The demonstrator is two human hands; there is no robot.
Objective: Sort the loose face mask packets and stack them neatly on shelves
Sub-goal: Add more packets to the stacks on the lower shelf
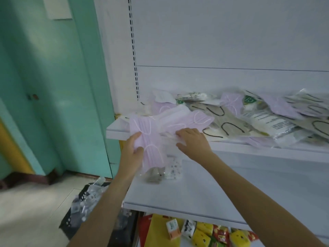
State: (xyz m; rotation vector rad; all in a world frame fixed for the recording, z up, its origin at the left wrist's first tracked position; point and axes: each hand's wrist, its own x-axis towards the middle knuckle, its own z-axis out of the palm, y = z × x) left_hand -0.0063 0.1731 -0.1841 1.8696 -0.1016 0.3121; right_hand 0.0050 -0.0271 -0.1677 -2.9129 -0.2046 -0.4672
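My left hand grips a pink face mask packet by its left edge, in front of the upper shelf. My right hand rests with straight fingers on the pink packets at the shelf's front edge. A loose pile of mask packets, pink, beige with black loops and white, covers that shelf to the right. Two small packets lie on the lower shelf, partly hidden behind the held one.
A dark basket with clear packets stands on the floor at the left of the shelving. Colourful goods fill the bottom shelf. A teal door is to the left.
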